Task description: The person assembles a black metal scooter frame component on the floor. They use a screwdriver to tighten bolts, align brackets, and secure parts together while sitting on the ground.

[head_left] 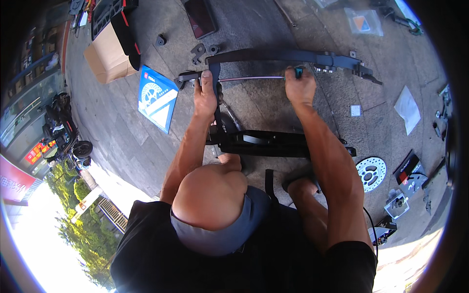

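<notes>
A black metal frame (283, 54) with a long curved bar lies on the paving in front of my knees. My left hand (205, 100) is closed around its left upright, thumb on top, beside a small black bracket (189, 76). In my right hand (300, 92) is a long-shafted driver with a green handle (298, 72). Its thin shaft (251, 78) runs leftward below the curved bar to the upright by my left hand. The shaft's tip is hard to make out there. A lower black beam (273, 149) crosses in front of my feet.
Beyond the bar lie a phone (200, 18) and a hook-shaped metal plate (197, 53). Leftward are a blue packet (157, 100) and an opened cardboard box (110, 51). A brake disc (371, 174) and a clear plastic bag (407, 109) lie right. Parked motorbikes (66, 128) stand far left.
</notes>
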